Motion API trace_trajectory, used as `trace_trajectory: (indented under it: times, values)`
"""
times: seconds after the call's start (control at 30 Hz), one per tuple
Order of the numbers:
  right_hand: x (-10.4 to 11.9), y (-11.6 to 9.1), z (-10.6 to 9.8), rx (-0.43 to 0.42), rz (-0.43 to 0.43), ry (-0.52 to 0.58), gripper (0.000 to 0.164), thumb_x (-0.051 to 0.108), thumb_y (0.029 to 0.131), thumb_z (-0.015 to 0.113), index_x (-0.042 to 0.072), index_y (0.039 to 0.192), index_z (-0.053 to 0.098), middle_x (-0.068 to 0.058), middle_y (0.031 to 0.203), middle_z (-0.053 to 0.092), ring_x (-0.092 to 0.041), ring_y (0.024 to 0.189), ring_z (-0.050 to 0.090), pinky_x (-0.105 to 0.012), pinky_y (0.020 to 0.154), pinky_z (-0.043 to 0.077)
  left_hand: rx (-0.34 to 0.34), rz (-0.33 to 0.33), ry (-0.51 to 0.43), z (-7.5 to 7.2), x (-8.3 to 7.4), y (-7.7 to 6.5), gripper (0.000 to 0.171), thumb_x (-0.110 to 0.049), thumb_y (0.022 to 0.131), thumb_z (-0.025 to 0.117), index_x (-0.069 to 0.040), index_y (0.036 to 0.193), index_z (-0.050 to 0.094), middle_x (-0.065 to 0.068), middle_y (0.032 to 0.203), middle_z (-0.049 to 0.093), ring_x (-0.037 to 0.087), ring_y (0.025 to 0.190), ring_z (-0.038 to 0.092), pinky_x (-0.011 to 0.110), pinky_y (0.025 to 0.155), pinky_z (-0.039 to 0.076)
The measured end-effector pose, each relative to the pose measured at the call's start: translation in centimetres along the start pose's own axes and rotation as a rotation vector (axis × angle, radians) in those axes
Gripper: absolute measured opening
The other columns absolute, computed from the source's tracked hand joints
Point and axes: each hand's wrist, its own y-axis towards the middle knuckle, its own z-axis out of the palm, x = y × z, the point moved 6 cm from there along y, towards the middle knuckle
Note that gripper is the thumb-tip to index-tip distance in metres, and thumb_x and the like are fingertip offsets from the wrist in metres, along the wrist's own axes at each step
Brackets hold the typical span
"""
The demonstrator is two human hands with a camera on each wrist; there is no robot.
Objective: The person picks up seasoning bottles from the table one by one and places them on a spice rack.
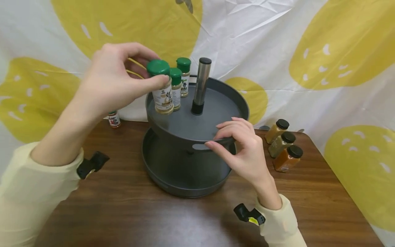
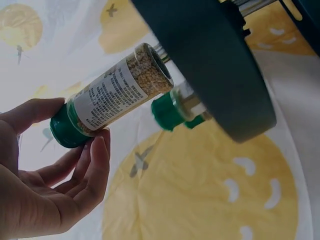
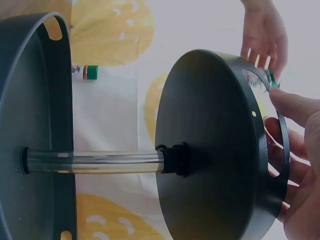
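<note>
My left hand (image 1: pixel 114 77) pinches a spice bottle (image 1: pixel 163 99) by its green cap, between thumb and fingers, over the left part of the upper tray (image 1: pixel 226 104). In the left wrist view, this bottle (image 2: pixel 111 95) holds coarse tan grains, and its base points toward the tray. Two more green-capped spice bottles, a near one (image 1: pixel 176 96) and a far one (image 1: pixel 185 80), stand on that tray. At the front right, my right hand (image 1: pixel 243 147) grips the upper tray's rim at a handle cutout. The right wrist view shows thumb and fingers around this rim (image 3: pixel 285 135).
A metal post (image 1: pixel 201 84) rises through the round two-tier rack, whose lower tray (image 1: pixel 185 171) sits on the wooden table (image 1: pixel 123 206). Three black-capped spice jars (image 1: pixel 287 159) line the right side. Another small bottle (image 1: pixel 114 120) stands at back left, before the patterned cloth (image 1: pixel 247 41).
</note>
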Motion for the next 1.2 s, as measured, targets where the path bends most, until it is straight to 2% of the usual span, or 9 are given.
trace_trajectory:
  times: [0.1,0.2,0.43,0.8,1.2]
  values:
    - [0.3,0.1,0.2,-0.004,-0.001,-0.009,0.036,0.042,0.092,0.074,0.007,0.083,0.07,0.0,0.084,0.072,-0.025,0.098,0.067,-0.052,0.104,0.039,0.019,0.005,0.007,0.7,-0.6,0.0,0.041,-0.033,0.085,0.08,-0.01,0.118,0.071,0.006,0.102,0.068,0.017,0.091,0.067,0.022,0.071,0.052]
    - [0.6,0.1,0.3,-0.007,-0.002,-0.016,0.036,0.041,0.092,0.074,0.007,0.082,0.07,0.0,0.084,0.072,-0.025,0.097,0.067,-0.052,0.104,0.039,0.038,0.004,0.0,1.5,-0.4,0.1,0.039,-0.03,0.086,0.079,-0.008,0.118,0.071,0.008,0.102,0.068,0.019,0.092,0.068,0.023,0.07,0.052]
    - [1.1,0.2,0.6,-0.018,0.009,-0.032,0.036,0.041,0.092,0.074,0.007,0.082,0.07,-0.002,0.087,0.073,-0.025,0.097,0.066,-0.049,0.103,0.039,0.064,-0.011,-0.031,2.8,0.4,0.8,0.042,-0.031,0.085,0.08,-0.007,0.119,0.071,0.011,0.104,0.069,0.024,0.095,0.07,0.036,0.077,0.057]
    - [1.5,0.1,1.3,-0.045,0.007,-0.055,0.037,0.041,0.092,0.075,0.006,0.081,0.07,-0.006,0.086,0.072,-0.026,0.095,0.065,-0.048,0.102,0.038,0.094,-0.01,-0.044,4.5,1.6,1.0,0.04,-0.022,0.085,0.081,-0.003,0.118,0.07,0.011,0.097,0.071,0.022,0.088,0.071,0.022,0.068,0.053]
    - [1.6,0.1,1.4,-0.031,0.012,-0.074,0.038,0.042,0.092,0.074,0.006,0.081,0.07,-0.005,0.086,0.072,-0.026,0.095,0.065,-0.048,0.102,0.039,0.121,-0.015,-0.04,5.5,1.9,1.3,0.04,-0.026,0.087,0.077,-0.005,0.121,0.069,0.011,0.099,0.069,0.023,0.089,0.07,0.025,0.071,0.051]
